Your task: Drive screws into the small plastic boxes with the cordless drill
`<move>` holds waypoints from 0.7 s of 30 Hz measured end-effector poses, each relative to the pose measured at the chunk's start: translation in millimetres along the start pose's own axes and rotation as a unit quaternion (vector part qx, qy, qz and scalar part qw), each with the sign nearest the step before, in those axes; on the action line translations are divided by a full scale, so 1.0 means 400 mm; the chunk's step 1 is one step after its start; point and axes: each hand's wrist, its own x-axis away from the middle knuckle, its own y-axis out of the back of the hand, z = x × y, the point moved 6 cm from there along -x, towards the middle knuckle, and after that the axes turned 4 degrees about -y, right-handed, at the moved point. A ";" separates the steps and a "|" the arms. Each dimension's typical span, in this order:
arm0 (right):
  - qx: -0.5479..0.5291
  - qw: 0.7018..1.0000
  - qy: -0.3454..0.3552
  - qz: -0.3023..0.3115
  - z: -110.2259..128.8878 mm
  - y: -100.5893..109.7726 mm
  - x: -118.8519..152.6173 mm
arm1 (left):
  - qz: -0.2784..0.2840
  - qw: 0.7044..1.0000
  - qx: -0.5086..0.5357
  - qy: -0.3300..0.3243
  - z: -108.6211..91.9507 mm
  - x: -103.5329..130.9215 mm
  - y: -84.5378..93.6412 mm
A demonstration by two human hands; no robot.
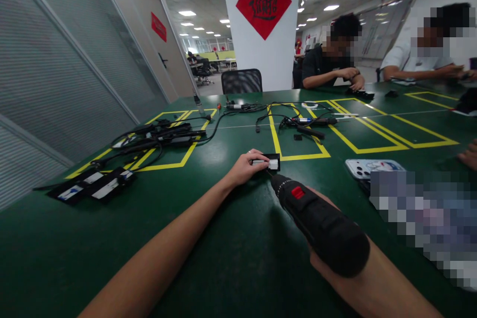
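Observation:
On the green table, my left hand point(249, 165) presses its fingers onto a small black piece with a white part point(274, 164), gripping it at its left side. A black power drill point(320, 223) with a red button is held by my right hand point(324, 258), whose fingers are wrapped round it and mostly hidden beneath. The drill points forward and left, its thin bit close to the near edge of the black piece. Whether the bit touches it I cannot tell.
Tangled black cables point(160, 136) and black-and-white pieces point(108, 184) lie left. Tools with cords point(309, 121) sit inside yellow tape outlines ahead. A phone point(372, 168) lies right, beside a blurred object. Two people sit across at the right; another hand point(469, 155) shows at the right edge.

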 end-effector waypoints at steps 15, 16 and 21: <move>0.007 0.997 -0.049 0.061 0.022 0.021 0.025 | -0.002 1.000 -0.013 -0.001 -0.013 0.000 0.006; 0.012 0.997 -0.044 0.058 0.020 0.022 0.026 | -0.002 1.000 -0.012 -0.002 -0.013 -0.001 0.006; -0.001 0.998 -0.050 0.047 0.020 0.018 0.017 | 0.003 1.000 -0.011 0.001 -0.011 -0.001 0.006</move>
